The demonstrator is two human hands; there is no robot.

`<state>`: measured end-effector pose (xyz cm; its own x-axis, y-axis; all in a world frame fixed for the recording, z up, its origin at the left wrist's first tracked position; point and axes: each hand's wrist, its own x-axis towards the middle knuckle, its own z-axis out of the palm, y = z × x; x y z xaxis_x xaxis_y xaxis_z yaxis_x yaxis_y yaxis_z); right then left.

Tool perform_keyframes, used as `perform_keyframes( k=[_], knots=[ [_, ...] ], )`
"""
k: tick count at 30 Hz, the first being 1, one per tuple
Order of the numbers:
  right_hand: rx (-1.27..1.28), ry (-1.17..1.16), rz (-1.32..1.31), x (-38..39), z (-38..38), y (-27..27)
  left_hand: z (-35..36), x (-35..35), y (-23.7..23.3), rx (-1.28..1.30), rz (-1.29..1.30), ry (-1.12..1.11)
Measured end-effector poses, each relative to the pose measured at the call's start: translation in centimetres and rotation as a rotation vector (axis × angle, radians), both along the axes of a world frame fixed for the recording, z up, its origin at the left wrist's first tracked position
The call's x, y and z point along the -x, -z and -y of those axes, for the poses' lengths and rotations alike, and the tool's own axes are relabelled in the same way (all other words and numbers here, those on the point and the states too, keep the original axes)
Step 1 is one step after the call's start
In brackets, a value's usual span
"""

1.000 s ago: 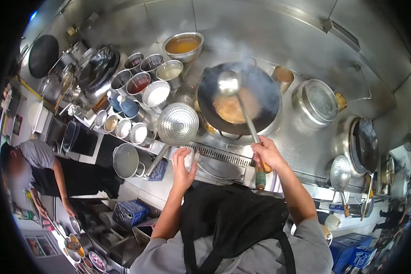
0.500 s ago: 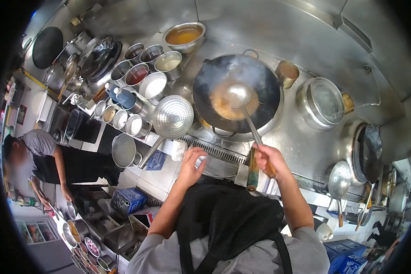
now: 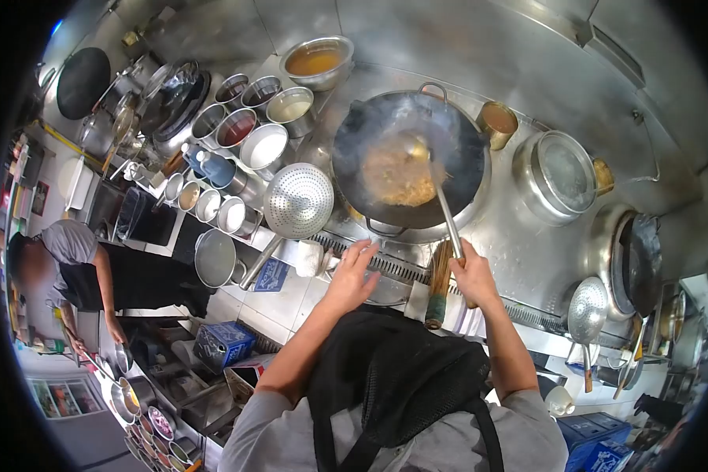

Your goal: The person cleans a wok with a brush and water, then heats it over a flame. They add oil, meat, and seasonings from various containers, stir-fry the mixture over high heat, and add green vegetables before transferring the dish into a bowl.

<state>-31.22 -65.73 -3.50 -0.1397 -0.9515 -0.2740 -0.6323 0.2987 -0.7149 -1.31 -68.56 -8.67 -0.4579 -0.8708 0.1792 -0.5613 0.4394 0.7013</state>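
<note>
A dark wok (image 3: 354,169) sits on the steel stove, with steam over brown food (image 3: 405,182) in it. My right hand (image 3: 473,275) is closed round the handle of a long ladle (image 3: 447,208), whose bowl lies in the food, partly veiled by steam. My left hand (image 3: 354,277) is empty, its fingers apart, in front of the wok near the stove's edge. Just left of it is a folded white cloth (image 3: 308,258). A bamboo brush (image 3: 438,291) lies beside my right hand.
Left of the wok are a perforated strainer (image 3: 298,200), several seasoning pots (image 3: 263,146) and a bowl of yellow liquid (image 3: 317,64). A lidded pot (image 3: 558,177) and another strainer (image 3: 587,309) are to the right. A person (image 3: 94,267) works at the far left.
The ladle's bowl has gone from above the food down into it, toward the back. My left hand has moved right. My right hand has shifted slightly right.
</note>
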Motion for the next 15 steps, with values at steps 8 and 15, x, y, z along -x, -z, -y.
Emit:
perform_keyframes(
  k=[8, 15],
  knots=[
    [-0.036, 0.080, 0.059, -1.1, -0.9, 1.1, 2.5, 2.8, 2.4, 0.113, 0.282, 0.041],
    [-0.530, 0.497, 1.819, 0.6, 0.1, -2.1, 2.7, 2.2, 2.7, 0.051, 0.294, 0.046]
  ],
)
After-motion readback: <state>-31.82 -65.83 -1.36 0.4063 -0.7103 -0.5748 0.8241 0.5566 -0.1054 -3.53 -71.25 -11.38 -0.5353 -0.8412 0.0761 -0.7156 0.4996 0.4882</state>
